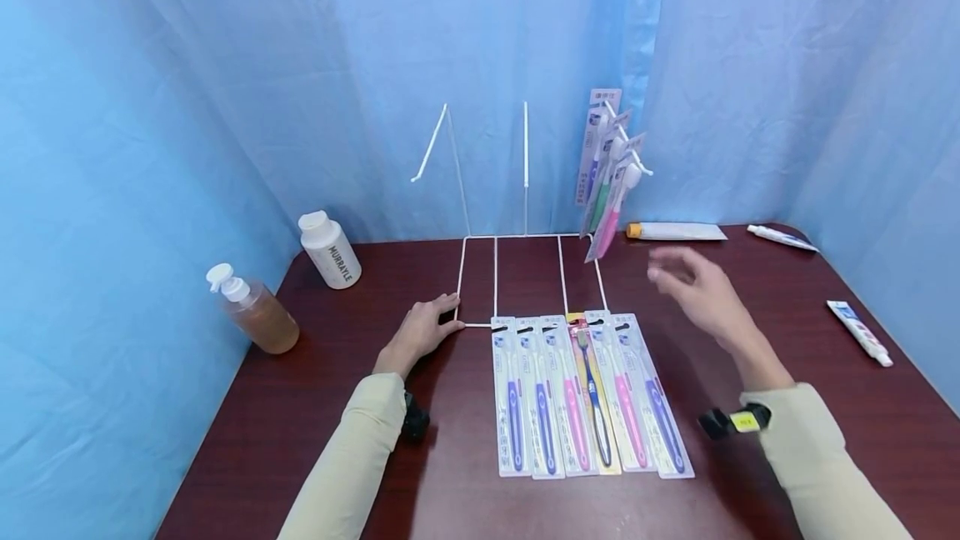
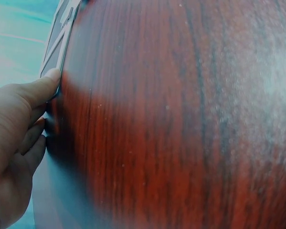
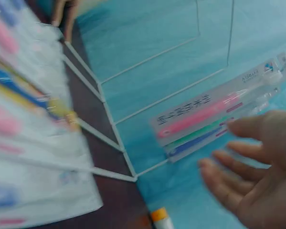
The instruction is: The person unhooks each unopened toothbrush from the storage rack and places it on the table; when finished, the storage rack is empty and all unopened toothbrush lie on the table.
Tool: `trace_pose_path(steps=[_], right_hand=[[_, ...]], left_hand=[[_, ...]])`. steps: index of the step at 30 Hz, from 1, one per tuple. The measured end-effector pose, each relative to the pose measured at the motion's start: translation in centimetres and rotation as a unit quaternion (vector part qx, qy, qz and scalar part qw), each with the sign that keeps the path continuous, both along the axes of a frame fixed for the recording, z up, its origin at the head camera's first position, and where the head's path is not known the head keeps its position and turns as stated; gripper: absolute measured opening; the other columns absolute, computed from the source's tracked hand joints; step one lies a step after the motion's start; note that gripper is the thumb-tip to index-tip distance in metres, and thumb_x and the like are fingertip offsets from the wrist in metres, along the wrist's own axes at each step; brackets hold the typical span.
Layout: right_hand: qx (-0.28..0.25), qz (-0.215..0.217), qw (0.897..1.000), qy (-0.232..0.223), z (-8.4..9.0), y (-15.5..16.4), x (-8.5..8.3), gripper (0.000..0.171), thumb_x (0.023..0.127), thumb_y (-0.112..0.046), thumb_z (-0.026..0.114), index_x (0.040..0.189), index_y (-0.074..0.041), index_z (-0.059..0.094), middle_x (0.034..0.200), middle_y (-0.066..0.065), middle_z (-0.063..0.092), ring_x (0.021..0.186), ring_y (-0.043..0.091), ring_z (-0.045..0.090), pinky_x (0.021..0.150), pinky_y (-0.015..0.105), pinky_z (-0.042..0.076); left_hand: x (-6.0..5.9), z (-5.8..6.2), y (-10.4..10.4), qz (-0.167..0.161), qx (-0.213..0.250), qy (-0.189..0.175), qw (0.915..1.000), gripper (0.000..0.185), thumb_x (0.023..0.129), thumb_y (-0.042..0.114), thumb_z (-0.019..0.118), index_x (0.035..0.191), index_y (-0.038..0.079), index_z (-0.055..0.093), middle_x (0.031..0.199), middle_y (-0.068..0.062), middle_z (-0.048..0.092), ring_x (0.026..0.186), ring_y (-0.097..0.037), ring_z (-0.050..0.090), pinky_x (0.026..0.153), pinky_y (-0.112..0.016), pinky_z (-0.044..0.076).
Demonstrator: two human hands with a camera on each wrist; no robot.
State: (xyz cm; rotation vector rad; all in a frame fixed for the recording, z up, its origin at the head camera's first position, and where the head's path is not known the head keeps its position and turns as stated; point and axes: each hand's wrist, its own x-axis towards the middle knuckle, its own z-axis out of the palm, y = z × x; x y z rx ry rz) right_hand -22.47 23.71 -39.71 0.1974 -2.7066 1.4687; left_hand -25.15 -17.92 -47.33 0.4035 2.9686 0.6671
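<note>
Right hand [image 1: 693, 286] hung in the air, fingers [image 3: 224, 179] loosely spread, holding nothing. Blurred in the head view.

Nearest things: the packaged toothbrushes hanging on the rack's right hook [image 1: 609, 182], just up and left of the fingers, not touching. Long axis near vertical, slightly tilted; brush heads up by the hook, handles down.

Row of packaged toothbrushes flat on the table [image 1: 588, 394] sat below and left of that hand, closer to the body. Long axes ran away from the person, heads at the far end, packs side by side, overlapping at the edges.

Left hand [image 1: 420, 333] rested on the table [image 1: 315, 440], fingers nearly straight, thumb tip touching the front left corner of the white wire rack [image 1: 480, 273] base. Right hand was nearer both sets.
</note>
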Motion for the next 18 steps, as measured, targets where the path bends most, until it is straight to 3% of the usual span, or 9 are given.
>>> trace_pose_path(steps=[3,6,10,14,18], right_hand=[[-0.089,0.002,0.995,0.050,1.2,-0.7,-2.7,0.048,0.098,-0.031,0.054,0.139,-0.008,0.047,0.132,0.016,0.054,0.110,0.003,0.058,0.086,0.010,0.047],[-0.163,0.009,0.983,0.078,1.9,-1.3,-4.8,0.048,0.099,-0.025,0.053,0.142,-0.006,0.045,0.135,0.015,0.051,0.114,0.002,0.055,0.089,0.009,0.045],[-0.237,0.014,0.966,0.099,2.3,-1.9,-6.7,0.041,0.097,-0.020,0.056,0.135,-0.006,0.052,0.121,0.001,0.061,0.107,0.005,0.059,0.087,0.012,0.048],[-0.287,0.021,0.950,0.118,2.5,-2.5,-7.2,0.028,0.093,-0.014,0.062,0.120,-0.006,0.062,0.105,-0.007,0.066,0.094,0.005,0.063,0.080,0.015,0.053],[-0.282,0.031,0.948,0.145,2.7,-3.0,-6.6,0.018,0.093,-0.009,0.062,0.109,-0.002,0.065,0.098,-0.003,0.067,0.087,0.007,0.065,0.075,0.016,0.055]], left_hand=[[0.0,0.0,0.0,0.000,0.001,-0.002,1.0000,0.055,0.091,0.031,0.065,0.141,0.013,0.049,0.147,-0.004,0.045,0.138,-0.020,0.040,0.111,-0.041,0.037],[0.0,0.0,0.1,0.000,0.002,-0.003,1.0000,0.055,0.092,0.031,0.064,0.141,0.013,0.049,0.148,-0.004,0.045,0.138,-0.020,0.040,0.111,-0.041,0.037],[0.0,0.1,0.2,0.000,0.002,-0.007,1.0000,0.055,0.091,0.031,0.065,0.141,0.013,0.049,0.148,-0.003,0.045,0.139,-0.019,0.039,0.111,-0.041,0.036],[-0.1,0.2,0.2,-0.002,-0.004,-0.010,0.9999,0.055,0.092,0.031,0.064,0.141,0.013,0.049,0.148,-0.003,0.045,0.139,-0.019,0.039,0.112,-0.041,0.035],[-0.1,0.2,0.0,0.001,-0.003,-0.011,0.9999,0.055,0.092,0.031,0.064,0.141,0.013,0.049,0.148,-0.004,0.045,0.139,-0.021,0.039,0.112,-0.042,0.035]])
